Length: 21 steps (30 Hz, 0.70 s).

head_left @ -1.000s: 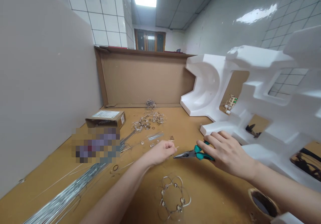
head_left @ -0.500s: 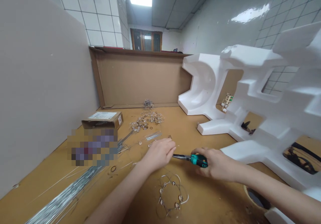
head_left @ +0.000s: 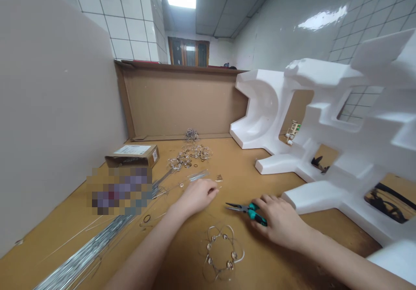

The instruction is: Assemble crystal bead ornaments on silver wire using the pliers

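Note:
My right hand [head_left: 279,220] is wrapped round the green-and-black handles of needle-nose pliers [head_left: 240,207]. Their jaws stand slightly apart, pointing left, with nothing visible between them. My left hand [head_left: 199,194] is closed in a pinch left of the plier tips; whatever it holds is hidden by the fingers. In front of both hands lies a ring of looped wire with clear beads [head_left: 229,264]. Just beyond my left fingertips rests a small brownish piece [head_left: 219,177]. Short straight wires [head_left: 199,175] lie behind that hand.
A bundle of long silvery wires [head_left: 87,251] runs along the left side, near a small cardboard box [head_left: 133,153]. Beaded wire pieces and small dark rings [head_left: 185,158] are heaped at the back. White foam packing [head_left: 269,108] stands on the right, a cardboard wall [head_left: 182,103] behind.
The pliers' jaws have opened and moved apart from my left hand. My left hand has shifted slightly left. The beaded ring has stayed in place.

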Available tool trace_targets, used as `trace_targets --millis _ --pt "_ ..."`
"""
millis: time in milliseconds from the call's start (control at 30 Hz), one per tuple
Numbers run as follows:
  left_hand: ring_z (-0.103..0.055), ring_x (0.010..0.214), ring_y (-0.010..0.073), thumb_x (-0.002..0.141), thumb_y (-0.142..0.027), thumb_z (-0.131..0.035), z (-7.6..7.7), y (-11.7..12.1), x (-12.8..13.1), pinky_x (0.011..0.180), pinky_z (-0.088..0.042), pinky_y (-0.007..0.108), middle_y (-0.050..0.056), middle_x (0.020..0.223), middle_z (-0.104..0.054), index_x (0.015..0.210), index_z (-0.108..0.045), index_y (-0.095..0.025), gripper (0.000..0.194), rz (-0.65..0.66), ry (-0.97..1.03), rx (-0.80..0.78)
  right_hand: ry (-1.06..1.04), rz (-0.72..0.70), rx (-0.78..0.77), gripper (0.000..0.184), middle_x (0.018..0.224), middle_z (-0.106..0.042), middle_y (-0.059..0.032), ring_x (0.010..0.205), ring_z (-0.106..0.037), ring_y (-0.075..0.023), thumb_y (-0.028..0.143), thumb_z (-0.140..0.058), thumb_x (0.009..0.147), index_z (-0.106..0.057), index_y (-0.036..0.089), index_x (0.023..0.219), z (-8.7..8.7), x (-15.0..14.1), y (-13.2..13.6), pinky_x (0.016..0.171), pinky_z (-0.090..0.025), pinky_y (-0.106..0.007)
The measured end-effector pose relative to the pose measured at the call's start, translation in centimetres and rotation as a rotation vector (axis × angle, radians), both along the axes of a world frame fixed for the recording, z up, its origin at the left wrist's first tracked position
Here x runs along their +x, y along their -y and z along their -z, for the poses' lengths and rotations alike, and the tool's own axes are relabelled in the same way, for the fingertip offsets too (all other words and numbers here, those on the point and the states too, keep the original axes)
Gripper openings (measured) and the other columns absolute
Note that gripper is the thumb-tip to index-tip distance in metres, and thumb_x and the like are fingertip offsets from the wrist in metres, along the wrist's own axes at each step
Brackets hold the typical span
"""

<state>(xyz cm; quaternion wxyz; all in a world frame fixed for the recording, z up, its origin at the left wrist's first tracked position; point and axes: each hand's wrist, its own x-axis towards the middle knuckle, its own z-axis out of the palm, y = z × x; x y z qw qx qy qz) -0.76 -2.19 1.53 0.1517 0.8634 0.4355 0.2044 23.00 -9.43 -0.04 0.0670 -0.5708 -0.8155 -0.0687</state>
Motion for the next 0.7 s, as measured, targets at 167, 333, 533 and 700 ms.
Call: trace_targets --millis 167,333,533,700 --pt "-0.051 0.061 0.0115 0.081 -0.031 -0.045 -1.0 0.6 0.6 0.056 -0.037 0.019 -0.001 0.064 -0.057 0.073 -0.057 -0.016 0.021 0.122 0.122 -0.192 -0.146 0.143 -0.096 0.032 0.083 -0.057 -0.0099 0.076 -0.053 -0.0256 0.042 -0.049 0.074 -0.058 0.019 0.093 2.8 1.5 -0.7 0.065 -0.034 -0.034" --pt "-0.046 0.056 0.0086 0.075 -0.031 -0.055 -1.7 1.8 1.3 0.055 -0.036 0.018 -0.004 0.06 -0.051 0.07 -0.055 -0.015 0.016 0.218 0.413 -0.46 -0.247 0.122 -0.068 0.036 0.094 -0.057 -0.0141 0.092 -0.047 -0.0322 0.037 -0.054 0.071 -0.059 0.017 0.101 3.2 1.4 -0.8 0.078 -0.031 -0.044" --pt "-0.045 0.059 0.0095 0.073 -0.027 -0.057 -1.1 2.6 1.0 0.057 -0.035 0.019 -0.004 0.062 -0.05 0.069 -0.061 -0.015 0.013 0.197 0.34 -0.41 -0.548 -0.008 -0.155 0.03 0.102 -0.058 -0.0086 0.086 -0.053 -0.0212 0.036 -0.046 0.079 -0.061 0.021 0.1 0.2 -0.4 -1.6 0.078 -0.037 -0.034" --pt "-0.046 0.061 0.0099 0.074 -0.028 -0.055 0.2 3.0 0.5 0.058 -0.036 0.02 -0.004 0.064 -0.051 0.07 -0.063 -0.017 0.014 0.145 0.24 -0.306 -0.825 -0.143 -0.381 0.031 0.079 -0.061 -0.003 0.051 -0.051 -0.0095 0.041 -0.046 0.08 -0.066 0.018 0.087 -1.0 -3.7 -2.3 0.053 -0.041 -0.023"
